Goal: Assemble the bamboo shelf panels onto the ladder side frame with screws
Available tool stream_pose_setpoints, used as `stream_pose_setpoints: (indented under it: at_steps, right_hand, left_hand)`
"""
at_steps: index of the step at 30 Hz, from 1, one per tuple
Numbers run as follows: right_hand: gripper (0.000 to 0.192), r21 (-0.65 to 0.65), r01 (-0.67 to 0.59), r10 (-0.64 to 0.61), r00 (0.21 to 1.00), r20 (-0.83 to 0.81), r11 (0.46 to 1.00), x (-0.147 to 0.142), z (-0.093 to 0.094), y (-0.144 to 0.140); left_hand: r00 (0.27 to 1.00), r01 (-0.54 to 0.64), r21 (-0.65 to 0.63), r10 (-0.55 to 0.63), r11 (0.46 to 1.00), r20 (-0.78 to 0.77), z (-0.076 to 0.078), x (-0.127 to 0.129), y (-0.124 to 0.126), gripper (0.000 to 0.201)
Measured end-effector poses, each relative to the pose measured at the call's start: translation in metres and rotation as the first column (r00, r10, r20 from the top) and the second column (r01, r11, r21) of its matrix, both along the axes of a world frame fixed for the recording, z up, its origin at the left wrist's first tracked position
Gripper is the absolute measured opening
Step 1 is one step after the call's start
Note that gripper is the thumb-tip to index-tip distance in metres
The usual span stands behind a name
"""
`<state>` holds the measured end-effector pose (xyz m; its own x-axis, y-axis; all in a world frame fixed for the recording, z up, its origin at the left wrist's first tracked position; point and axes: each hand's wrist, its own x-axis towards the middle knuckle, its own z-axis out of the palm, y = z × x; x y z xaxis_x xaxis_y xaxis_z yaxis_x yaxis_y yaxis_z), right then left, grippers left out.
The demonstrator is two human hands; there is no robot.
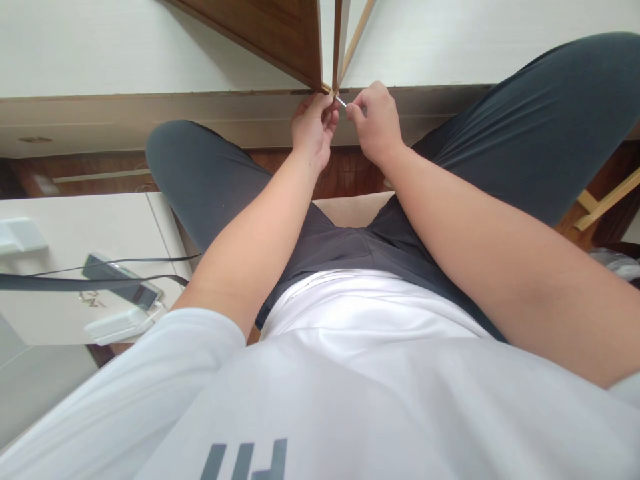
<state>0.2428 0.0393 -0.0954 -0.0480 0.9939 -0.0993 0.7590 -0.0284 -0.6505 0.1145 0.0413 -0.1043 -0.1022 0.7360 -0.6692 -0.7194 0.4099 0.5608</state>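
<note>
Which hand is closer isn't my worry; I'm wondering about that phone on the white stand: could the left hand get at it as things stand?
Probably yes, after letting go. The left hand is pinched at the small metal piece by the panel corner. The phone lies uncovered on its side, only cables across it.

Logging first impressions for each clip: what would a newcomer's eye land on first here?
First, the two bare hands meeting at top centre: the left hand and the right hand pinch a small silvery pin-like piece between them, just under the lower corner of a brown wooden panel. Next, the seated person's dark trousers and white shirt fill the foreground, with a phone and cables on a white surface at the left.
</note>
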Motion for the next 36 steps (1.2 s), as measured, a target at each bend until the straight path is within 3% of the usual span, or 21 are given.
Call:
stream_pose_setpoints:
  at_steps: [8, 15, 25, 29, 36]
  right_hand:
    - [0.033, -0.037, -0.009, 0.01, 1.0, 0.01, 0.999, -0.0014, 0.001, 0.0012]
    - [0.032, -0.039, 0.006, -0.006, 1.0, -0.007, 0.999, -0.0017, -0.0005, 0.0018]
    - [0.032, -0.07, 0.043, -0.045, 0.998, -0.032, 0.997, 0.0015, -0.0007, -0.001]
    - [0.032, -0.05, 0.059, -0.061, 0.997, -0.054, 0.997, 0.002, 0.0006, -0.0027]
    - [0.034, 0.012, 0.05, -0.049, 0.997, -0.052, 0.999, 0.003, 0.0041, -0.0023]
  left_hand:
    - [0.996, -0.035, -0.064, 0.04, 0.997, 0.081, 0.0037, 0.0009, 0.0003, 0.022]
    - [1.0, 0.019, 0.01, -0.019, 1.0, -0.005, -0.001, -0.0002, 0.001, 0.022]
    - [1.0, 0.022, -0.015, -0.022, 1.0, 0.01, 0.0023, -0.0003, 0.0001, 0.02]
    - [0.999, 0.026, 0.009, -0.026, 1.0, -0.021, 0.0034, -0.0004, -0.0002, 0.019]
    - [0.998, -0.036, -0.067, 0.039, 0.997, 0.04, 0.0074, 0.0007, -0.001, 0.016]
